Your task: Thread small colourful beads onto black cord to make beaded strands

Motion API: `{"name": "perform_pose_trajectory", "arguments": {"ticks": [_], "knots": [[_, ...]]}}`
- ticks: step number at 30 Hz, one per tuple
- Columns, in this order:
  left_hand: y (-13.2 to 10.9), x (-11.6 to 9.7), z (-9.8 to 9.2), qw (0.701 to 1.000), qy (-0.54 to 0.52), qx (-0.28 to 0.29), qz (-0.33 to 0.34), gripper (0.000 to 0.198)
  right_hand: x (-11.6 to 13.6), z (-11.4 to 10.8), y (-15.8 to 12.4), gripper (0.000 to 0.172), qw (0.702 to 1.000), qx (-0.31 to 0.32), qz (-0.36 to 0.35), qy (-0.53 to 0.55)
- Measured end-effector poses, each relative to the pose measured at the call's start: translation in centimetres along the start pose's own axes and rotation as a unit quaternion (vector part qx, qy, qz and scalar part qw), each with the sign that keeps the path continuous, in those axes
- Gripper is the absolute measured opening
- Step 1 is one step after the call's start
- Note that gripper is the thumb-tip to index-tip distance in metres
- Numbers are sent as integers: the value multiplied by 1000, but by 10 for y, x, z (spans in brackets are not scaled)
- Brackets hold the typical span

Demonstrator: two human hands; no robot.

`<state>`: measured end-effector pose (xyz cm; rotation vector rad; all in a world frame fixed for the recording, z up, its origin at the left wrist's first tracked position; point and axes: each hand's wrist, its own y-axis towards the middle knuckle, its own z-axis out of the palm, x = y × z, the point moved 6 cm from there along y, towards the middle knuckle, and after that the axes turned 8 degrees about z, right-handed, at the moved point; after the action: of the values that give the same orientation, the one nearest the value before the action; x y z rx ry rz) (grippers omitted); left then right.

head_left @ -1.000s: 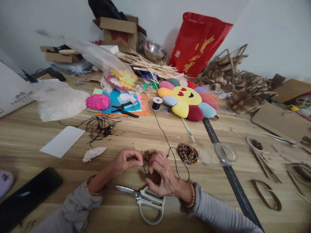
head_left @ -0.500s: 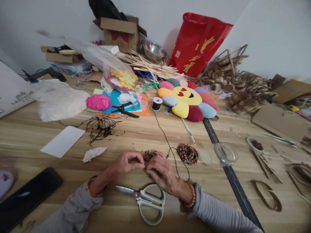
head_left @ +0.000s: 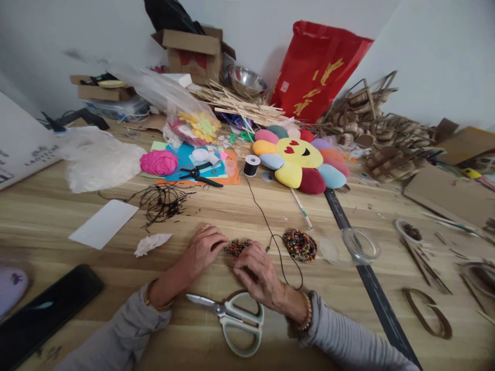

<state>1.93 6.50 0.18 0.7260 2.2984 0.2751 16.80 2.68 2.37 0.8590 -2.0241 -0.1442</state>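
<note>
Your left hand point(head_left: 203, 253) reaches to the edge of the bead pile point(head_left: 235, 248), thumb and forefinger close together; you can't tell from here whether they pinch a bead. Your right hand point(head_left: 258, 272) curls at the pile's other side, fingertips drawn in near a short dark strand, though their grip on it is unclear. The pile lies between both hands, presumably for easy picking. The spool point(head_left: 251, 168) stands upright, its black cord point(head_left: 274, 235) looping loosely across the worktop point(head_left: 216, 206), probably for slack. Scissors point(head_left: 220, 310) lie just below, seemingly within easy reach.
</note>
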Motion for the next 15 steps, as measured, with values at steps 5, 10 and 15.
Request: {"name": "perform_pose_trajectory", "arguments": {"ticks": [5,10,15], "knots": [[2,0,3,999,26,24,-9,10,2,0,1,6,1000,6,3,-4],[4,0,2,999,8,24,-21,13,3,-1,2,7,1000,1,0,-6],[4,1,0,999,-16,3,-35,11,1,-1,1,6,1000,-6,-1,-2]]}}
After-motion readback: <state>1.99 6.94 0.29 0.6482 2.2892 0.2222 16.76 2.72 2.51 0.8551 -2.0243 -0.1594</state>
